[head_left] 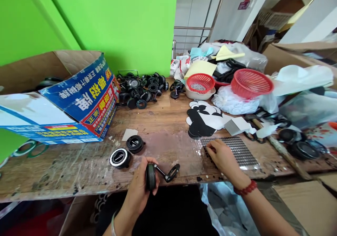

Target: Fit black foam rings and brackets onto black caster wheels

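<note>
My left hand (pixel 138 181) grips a round black-green phone mount (pixel 151 176) by its ribbed body, near the table's front edge. From it a jointed metal arm with a black ring at its end sticks out to the right. My right hand (pixel 219 155) rests on the left part of a sheet of small dark round stickers (pixel 242 151), fingers pinched together; what they hold, if anything, is hidden. Left of my left hand lie a round black part with a silver rim (pixel 119 158) and a plain black round part (pixel 135 143).
A blue printed carton (pixel 86 99) stands at left, beside a heap of black mounts (pixel 142 88). Black and white round cut pieces (pixel 201 120) lie behind the sheet. Red baskets (pixel 252 83), plastic bags and a wooden-handled tool (pixel 284 152) crowd the right side.
</note>
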The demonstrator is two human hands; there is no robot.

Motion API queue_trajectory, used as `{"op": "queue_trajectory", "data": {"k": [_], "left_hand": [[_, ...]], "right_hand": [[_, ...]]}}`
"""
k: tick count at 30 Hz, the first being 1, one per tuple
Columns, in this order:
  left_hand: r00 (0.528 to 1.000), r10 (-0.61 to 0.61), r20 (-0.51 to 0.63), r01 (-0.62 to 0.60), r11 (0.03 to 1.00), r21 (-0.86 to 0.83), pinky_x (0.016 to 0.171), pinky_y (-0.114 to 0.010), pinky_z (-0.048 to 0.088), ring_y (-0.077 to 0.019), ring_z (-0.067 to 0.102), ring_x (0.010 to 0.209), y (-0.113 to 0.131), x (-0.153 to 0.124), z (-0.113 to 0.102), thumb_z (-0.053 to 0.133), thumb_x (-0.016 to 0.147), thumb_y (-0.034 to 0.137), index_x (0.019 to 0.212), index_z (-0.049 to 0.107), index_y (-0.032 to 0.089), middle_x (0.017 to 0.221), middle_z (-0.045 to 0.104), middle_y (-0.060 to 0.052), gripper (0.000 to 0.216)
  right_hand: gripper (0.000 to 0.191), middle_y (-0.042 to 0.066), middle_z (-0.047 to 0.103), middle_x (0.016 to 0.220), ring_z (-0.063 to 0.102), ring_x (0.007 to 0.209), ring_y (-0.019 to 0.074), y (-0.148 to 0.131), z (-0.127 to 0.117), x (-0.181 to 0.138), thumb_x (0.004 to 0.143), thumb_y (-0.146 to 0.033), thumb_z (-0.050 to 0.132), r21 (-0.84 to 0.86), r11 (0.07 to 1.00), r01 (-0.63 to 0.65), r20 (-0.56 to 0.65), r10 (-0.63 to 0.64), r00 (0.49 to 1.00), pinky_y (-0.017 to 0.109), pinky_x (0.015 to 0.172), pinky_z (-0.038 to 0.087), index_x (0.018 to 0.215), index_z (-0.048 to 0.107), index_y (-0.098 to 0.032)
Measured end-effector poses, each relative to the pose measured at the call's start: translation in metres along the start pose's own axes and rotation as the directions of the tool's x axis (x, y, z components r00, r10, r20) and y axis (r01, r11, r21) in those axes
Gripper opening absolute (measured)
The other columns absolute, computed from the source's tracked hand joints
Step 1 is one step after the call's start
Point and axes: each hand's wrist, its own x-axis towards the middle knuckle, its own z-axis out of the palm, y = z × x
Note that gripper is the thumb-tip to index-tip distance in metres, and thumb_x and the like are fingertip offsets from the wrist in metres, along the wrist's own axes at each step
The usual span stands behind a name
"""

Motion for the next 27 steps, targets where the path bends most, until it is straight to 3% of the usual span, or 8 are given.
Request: {"op": "queue_trajectory", "data": {"k": [9,16,18,21,24,27], "left_hand": [[1.000,0.000,-0.013,0.000,1.000,0.004,0.032,-0.013,0.029,-0.0079,0.042,0.039,0.006,-0.001,0.013,0.064,0.069,0.080,0.089,0.057,0.019,0.048,0.050,0.005,0.065],[1.000,-0.001,-0.018,0.002,1.000,0.024,0.031,-0.013,0.029,-0.0079,0.042,0.039,0.006,-0.001,0.015,0.063,0.068,0.082,0.085,0.057,0.018,0.048,0.050,0.005,0.066],[1.000,-0.016,-0.007,0.016,0.999,0.046,0.030,-0.013,0.028,-0.0076,0.041,0.038,0.006,-0.001,0.015,0.060,0.068,0.084,0.085,0.057,0.018,0.047,0.048,0.006,0.068],[0.999,-0.040,0.019,0.038,0.996,0.081,0.029,-0.013,0.027,-0.0072,0.039,0.035,0.005,-0.002,0.017,0.057,0.068,0.086,0.086,0.057,0.019,0.044,0.046,0.007,0.070],[0.998,-0.054,0.044,0.049,0.993,0.107,0.028,-0.013,0.027,-0.0071,0.039,0.034,0.004,-0.002,0.019,0.056,0.068,0.087,0.085,0.057,0.019,0.045,0.047,0.006,0.070],[0.997,-0.057,0.057,0.051,0.993,0.109,0.028,-0.013,0.028,-0.0073,0.040,0.036,0.003,-0.002,0.022,0.057,0.069,0.086,0.085,0.058,0.018,0.046,0.048,0.006,0.069]], "right_hand": [[0.020,0.006,0.056,0.070,0.054,0.068,0.0209,0.004,0.013,0.011,0.082,-0.016,0.050,-0.211,0.973,0.097,0.128,-0.071,0.989,0.032,0.066,0.037,0.064,0.047,-0.022],[0.020,0.007,0.053,0.072,0.050,0.073,0.0245,-0.003,0.016,0.002,0.082,-0.011,0.050,-0.341,0.920,0.193,-0.034,-0.218,0.975,0.035,0.068,0.039,0.067,0.044,-0.024],[0.020,0.006,0.052,0.072,0.050,0.074,0.0246,-0.017,0.011,-0.001,0.082,-0.011,0.050,-0.270,0.937,0.221,-0.131,-0.263,0.956,0.036,0.069,0.040,0.068,0.044,-0.024],[0.016,0.006,0.056,0.081,0.053,0.083,0.0239,-0.058,0.004,-0.008,0.083,-0.011,0.052,0.015,0.956,0.292,-0.256,-0.278,0.926,0.037,0.076,0.043,0.074,0.048,-0.023],[0.015,0.004,0.059,0.091,0.056,0.092,0.0208,-0.106,0.002,-0.017,0.081,-0.009,0.054,0.358,0.874,0.328,-0.151,-0.293,0.944,0.034,0.081,0.045,0.076,0.052,-0.023],[0.017,0.003,0.059,0.092,0.056,0.093,0.0188,-0.137,0.005,-0.023,0.080,-0.005,0.055,0.529,0.798,0.287,-0.059,-0.303,0.951,0.032,0.081,0.046,0.076,0.053,-0.022]]}}
